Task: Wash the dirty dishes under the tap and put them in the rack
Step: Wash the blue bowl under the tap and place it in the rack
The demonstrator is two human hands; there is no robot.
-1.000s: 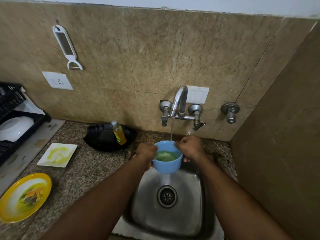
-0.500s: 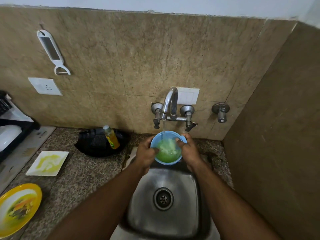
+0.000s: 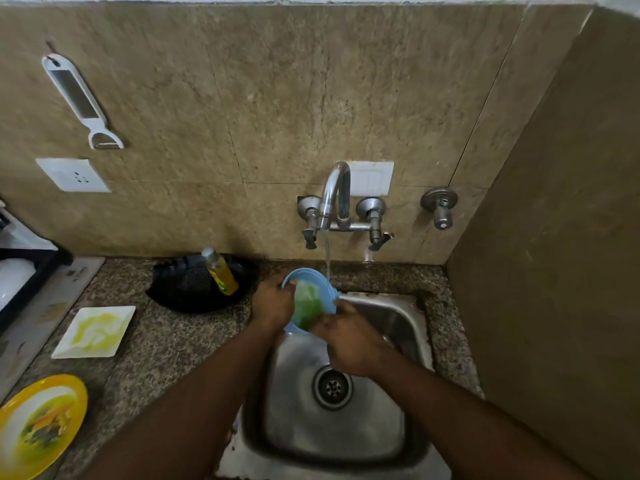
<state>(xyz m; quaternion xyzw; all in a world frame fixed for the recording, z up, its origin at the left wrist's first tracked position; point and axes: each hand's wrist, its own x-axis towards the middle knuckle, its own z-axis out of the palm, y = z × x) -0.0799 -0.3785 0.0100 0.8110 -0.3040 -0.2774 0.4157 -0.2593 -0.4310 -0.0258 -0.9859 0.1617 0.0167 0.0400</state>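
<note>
Head view, blue bowl [image 3: 328, 295] now tilted, left hand [image 3: 273, 304] gripping rim

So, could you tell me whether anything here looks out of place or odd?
The yellow bottle leans tilted in the black basket rather than standing upright. The tap runs, but its stream falls past the rim of the tilted blue bowl.

No readable text; bottle [image 3: 221, 273] label too blurred.
</note>
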